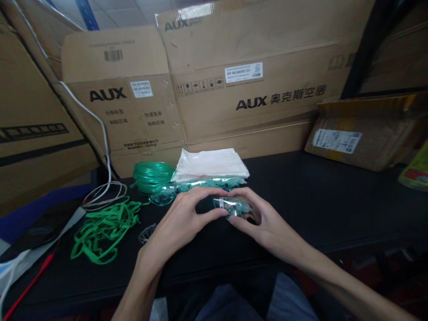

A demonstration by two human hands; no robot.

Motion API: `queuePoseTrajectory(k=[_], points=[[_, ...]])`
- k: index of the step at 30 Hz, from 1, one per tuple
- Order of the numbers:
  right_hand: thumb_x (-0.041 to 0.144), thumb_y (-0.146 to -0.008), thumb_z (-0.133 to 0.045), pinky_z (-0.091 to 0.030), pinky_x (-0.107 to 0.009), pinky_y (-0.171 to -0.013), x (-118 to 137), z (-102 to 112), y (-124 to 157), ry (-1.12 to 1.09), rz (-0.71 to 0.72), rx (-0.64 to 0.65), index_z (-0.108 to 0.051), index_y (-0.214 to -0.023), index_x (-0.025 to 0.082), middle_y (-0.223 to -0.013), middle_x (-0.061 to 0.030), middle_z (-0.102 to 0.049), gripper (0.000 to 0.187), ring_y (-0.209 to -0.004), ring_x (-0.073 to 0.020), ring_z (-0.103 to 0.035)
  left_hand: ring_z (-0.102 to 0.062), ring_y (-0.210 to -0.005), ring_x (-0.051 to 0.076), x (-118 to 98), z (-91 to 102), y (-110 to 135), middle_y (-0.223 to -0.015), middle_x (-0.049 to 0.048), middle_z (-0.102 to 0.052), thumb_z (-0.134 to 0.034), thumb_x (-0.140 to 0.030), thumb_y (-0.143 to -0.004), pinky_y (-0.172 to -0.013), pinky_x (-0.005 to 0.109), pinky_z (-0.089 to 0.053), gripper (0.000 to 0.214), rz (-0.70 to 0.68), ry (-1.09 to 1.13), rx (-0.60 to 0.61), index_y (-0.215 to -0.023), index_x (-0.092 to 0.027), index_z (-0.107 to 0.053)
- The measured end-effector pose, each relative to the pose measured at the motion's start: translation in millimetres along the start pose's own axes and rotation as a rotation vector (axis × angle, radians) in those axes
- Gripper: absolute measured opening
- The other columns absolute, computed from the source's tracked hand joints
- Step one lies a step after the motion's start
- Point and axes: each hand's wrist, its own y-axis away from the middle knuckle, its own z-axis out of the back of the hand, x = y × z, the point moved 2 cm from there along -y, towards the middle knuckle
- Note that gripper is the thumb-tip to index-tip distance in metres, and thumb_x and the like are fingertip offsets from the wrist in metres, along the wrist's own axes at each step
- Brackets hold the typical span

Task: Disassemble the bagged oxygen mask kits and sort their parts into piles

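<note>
Between my two hands, just above the black table, is a clear green oxygen mask (230, 206) with a white strip near its left end. My left hand (185, 214) pinches its left edge, with the thumb below and the fingers above. My right hand (262, 214) is curled around its right end, with the thumb at the lower front; some of its fingers are hidden behind the mask. Beyond my left hand lies a row of similar green masks (197, 183). Small metal strips (147, 233) lie beside my left wrist.
A stack of white plastic bags (210, 162) rests behind the masks. To the left are coiled green tubing (153, 176), a heap of green elastic straps (107, 227) and a white cable (106, 142). Cardboard boxes (214, 107) wall the back; a smaller carton (361, 138) sits at right.
</note>
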Motion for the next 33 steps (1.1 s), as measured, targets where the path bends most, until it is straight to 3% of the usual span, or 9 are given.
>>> queuePoseTrajectory(k=[5, 12, 18, 23, 29, 33], points=[[0.032, -0.088, -0.068, -0.055, -0.034, -0.084, -1.6, 0.2, -1.5, -0.015, 0.006, -0.040, -0.055, -0.113, 0.025, -0.105, -0.0027, -0.066, 0.030, -0.097, -0.0212, -0.066, -0.070, -0.112, 0.023, -0.1, 0.1, -0.6, -0.119, 0.0026, -0.076, -0.077, -0.036, -0.086, -0.102, 0.036, -0.052, 0.033, 0.003, -0.019, -0.055, -0.117, -0.027, -0.073], [0.033, -0.089, -0.068, -0.054, -0.031, -0.075, -4.8, 1.7, -2.2, -0.006, 0.004, -0.080, -0.058, -0.114, 0.023, -0.096, -0.0011, -0.065, 0.029, -0.083, -0.0178, -0.066, -0.071, -0.111, 0.023, 1.2, 0.7, -0.8, -0.118, 0.0012, -0.076, -0.074, -0.038, -0.088, -0.102, 0.035, -0.052, 0.032, 0.014, -0.034, -0.021, -0.119, -0.029, -0.074], [0.038, -0.090, -0.067, -0.054, -0.031, -0.072, -3.1, 1.3, -2.9, -0.011, -0.048, -0.091, -0.060, -0.112, 0.020, -0.087, -0.0010, -0.067, 0.030, -0.076, -0.0179, -0.067, -0.068, -0.112, 0.016, -2.1, 1.4, -0.8, -0.119, -0.0017, -0.075, -0.075, -0.029, -0.089, -0.102, 0.027, -0.048, 0.028, -0.057, -0.016, -0.023, -0.116, -0.027, -0.071], [0.040, -0.089, -0.067, -0.052, -0.032, -0.071, -4.3, 1.0, -3.3, 0.100, -0.046, -0.106, -0.063, -0.111, 0.020, -0.088, -0.0021, -0.068, 0.030, -0.077, -0.0195, -0.067, -0.063, -0.122, 0.016, -4.5, 6.6, 1.8, -0.122, -0.0022, -0.071, -0.075, -0.023, -0.088, -0.108, 0.028, -0.043, 0.031, -0.076, 0.024, -0.082, -0.117, -0.027, -0.065], [0.040, -0.088, -0.068, -0.053, -0.032, -0.071, -3.0, 1.1, -2.7, 0.123, -0.035, -0.108, -0.066, -0.110, 0.020, -0.090, -0.0037, -0.070, 0.030, -0.077, -0.0199, -0.067, -0.064, -0.119, 0.017, -5.9, 5.9, 2.1, -0.121, 0.0002, -0.071, -0.073, -0.022, -0.089, -0.106, 0.030, -0.045, 0.023, -0.083, 0.090, -0.068, -0.109, -0.024, -0.061], [0.040, -0.087, -0.069, -0.054, -0.031, -0.071, -2.7, 1.1, -2.7, 0.125, -0.043, -0.109, -0.067, -0.111, 0.020, -0.085, -0.0034, -0.070, 0.031, -0.076, -0.0201, -0.067, -0.064, -0.119, 0.019, -4.6, 20.2, 6.4, -0.124, 0.0011, -0.071, -0.071, -0.028, -0.090, -0.106, 0.032, -0.044, 0.015, -0.028, 0.020, -0.058, -0.098, -0.024, -0.060]])
